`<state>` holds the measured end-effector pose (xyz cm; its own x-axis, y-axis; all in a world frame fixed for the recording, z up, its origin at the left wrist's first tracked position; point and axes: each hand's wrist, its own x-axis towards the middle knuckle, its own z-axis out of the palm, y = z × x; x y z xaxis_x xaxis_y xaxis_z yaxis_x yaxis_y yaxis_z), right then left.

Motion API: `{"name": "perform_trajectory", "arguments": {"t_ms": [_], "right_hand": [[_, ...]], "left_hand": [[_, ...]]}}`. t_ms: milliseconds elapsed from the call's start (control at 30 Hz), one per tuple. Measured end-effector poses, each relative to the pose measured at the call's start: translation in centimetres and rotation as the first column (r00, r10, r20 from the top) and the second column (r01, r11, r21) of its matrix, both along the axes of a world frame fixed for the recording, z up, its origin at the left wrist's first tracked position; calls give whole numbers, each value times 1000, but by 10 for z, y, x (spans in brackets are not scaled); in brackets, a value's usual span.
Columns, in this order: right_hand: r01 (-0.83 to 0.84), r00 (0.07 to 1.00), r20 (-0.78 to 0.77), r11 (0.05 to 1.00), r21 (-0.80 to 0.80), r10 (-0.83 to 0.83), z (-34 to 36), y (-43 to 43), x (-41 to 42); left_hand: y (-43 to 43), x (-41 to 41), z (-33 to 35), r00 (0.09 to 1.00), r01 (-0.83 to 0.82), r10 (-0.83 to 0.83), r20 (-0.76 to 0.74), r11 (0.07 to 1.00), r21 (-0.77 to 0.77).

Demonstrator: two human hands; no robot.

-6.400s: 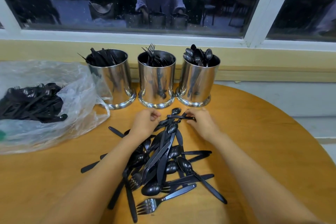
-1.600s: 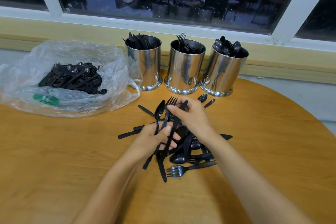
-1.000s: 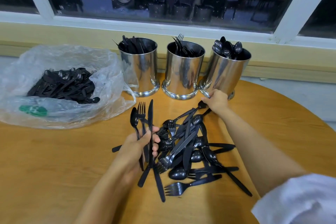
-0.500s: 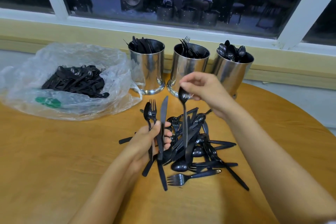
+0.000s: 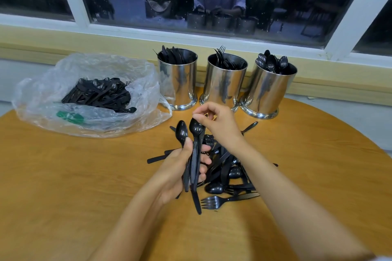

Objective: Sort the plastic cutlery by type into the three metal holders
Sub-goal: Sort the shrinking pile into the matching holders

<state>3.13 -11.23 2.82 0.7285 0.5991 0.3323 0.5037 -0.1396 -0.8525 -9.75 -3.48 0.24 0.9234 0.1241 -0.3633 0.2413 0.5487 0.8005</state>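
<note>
Black glossy spoon [image 5: 196,127] pinched by right hand [image 5: 219,125]; left hand [image 5: 177,168] fingers [image 5: 205,161] clasp slim cutlery handles [image 5: 194,164].

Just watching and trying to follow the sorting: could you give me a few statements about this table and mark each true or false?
1. The holder farthest from the plastic bag has spoons in it, the plastic bag being off to one side. True.
2. The plastic bag is empty. False: black cutlery lies inside it.
3. The left hand grips several cutlery pieces. True.
4. The middle holder contains knives. False: forks stand in it.
5. The right hand lies flat on the table. False: it pinches a spoon by its bowl.
</note>
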Motion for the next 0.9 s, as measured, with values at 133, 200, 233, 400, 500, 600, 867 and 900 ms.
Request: {"name": "perform_trajectory", "arguments": {"t_ms": [133, 200, 233, 400, 500, 600, 867, 900], "right_hand": [[-21, 1000, -7, 999, 29, 22, -1, 2, -6], [-20, 1000, 7, 1000, 11, 20, -5, 2, -7], [-6, 1000, 18, 1000, 16, 5, -8, 2, -7], [-24, 935, -355, 999, -44, 7, -9, -2, -3], [-188, 863, -486, 981, -56, 137, -11, -6, -5], [-59, 928, -372, 996, -72, 28, -15, -6, -8], [-28, 922, -388, 999, -22, 17, -26, -3, -16], [-29, 917, -397, 999, -13, 21, -27, -4, -16]], "left_hand": [[-3, 1, -1, 997, 69, -70, 19, 997, 33], [-3, 1, -2, 996, 84, -86, 38, 995, 54], [-2, 1, -3, 995, 81, -84, 49, 995, 56], [4, -1, -7, 993, 66, -70, 92, 996, 54], [6, -1, -11, 993, 41, -47, 107, 998, 54], [6, -1, -17, 994, -58, 41, 100, 982, 181], [4, -1, -25, 964, -264, 241, 110, 906, 330], [4, 0, -25, 964, -267, 242, 113, 903, 338]]}}
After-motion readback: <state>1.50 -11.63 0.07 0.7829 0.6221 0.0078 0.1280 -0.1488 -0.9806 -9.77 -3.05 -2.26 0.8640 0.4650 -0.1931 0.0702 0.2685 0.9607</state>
